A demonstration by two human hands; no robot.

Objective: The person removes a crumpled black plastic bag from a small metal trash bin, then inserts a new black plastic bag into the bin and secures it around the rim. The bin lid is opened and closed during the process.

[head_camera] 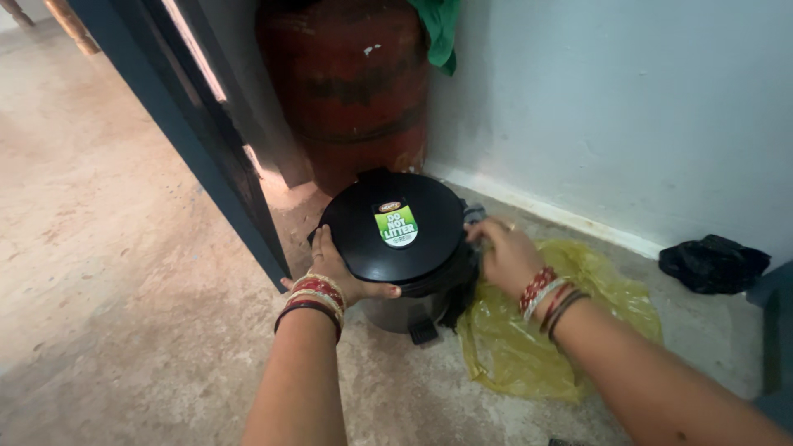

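Both hands grasp a small round steel pedal bin (405, 310) with black plastic lid (388, 227).
Left hand (334, 272) clasps the lid's edge, right hand (505, 254) grips its far side; a yellow plastic bag (529, 347) lies beside, a red gas cylinder (351, 87) stands behind.

Bin (388, 310) body mostly hidden under lid (392, 227); gas cylinder (351, 91) top and green cloth (439, 29) cut off by frame edge.

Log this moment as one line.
left hand: grips bin lid edge | right hand: on bin's right rim | yellow bag: floor, beside bin | gas cylinder: behind
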